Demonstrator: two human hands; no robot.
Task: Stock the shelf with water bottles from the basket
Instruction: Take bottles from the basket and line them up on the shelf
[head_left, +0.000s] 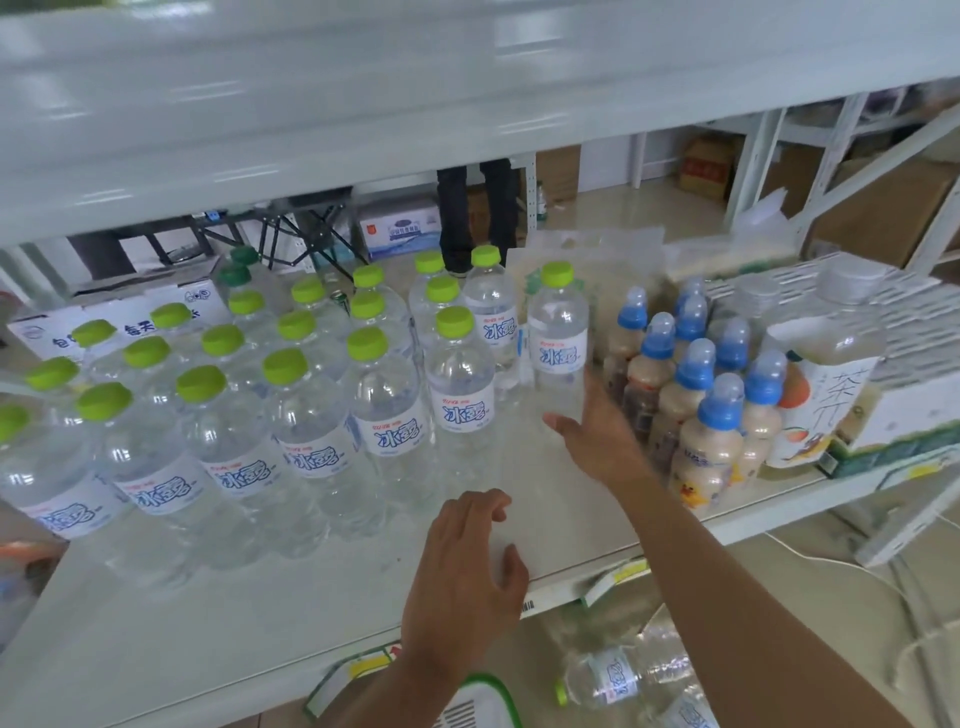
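Several clear water bottles with green caps stand in rows on the white shelf (218, 618). The rightmost water bottle (558, 338) stands alone beside the milk drinks. My right hand (592, 431) is at its base, fingers spread, touching or just off it; I cannot tell which. My left hand (467, 577) hovers open over the shelf's front edge, holding nothing. Below the shelf, more water bottles (623, 675) lie on their sides next to the basket's green-and-white rim (493, 696).
Blue-capped milk drink bottles (701, 415) stand tightly packed right of the water. A large tea bottle (826, 384) and a carton (893, 415) sit further right. The upper shelf board (363, 104) hangs low overhead. A person's legs (472, 218) stand behind the shelf.
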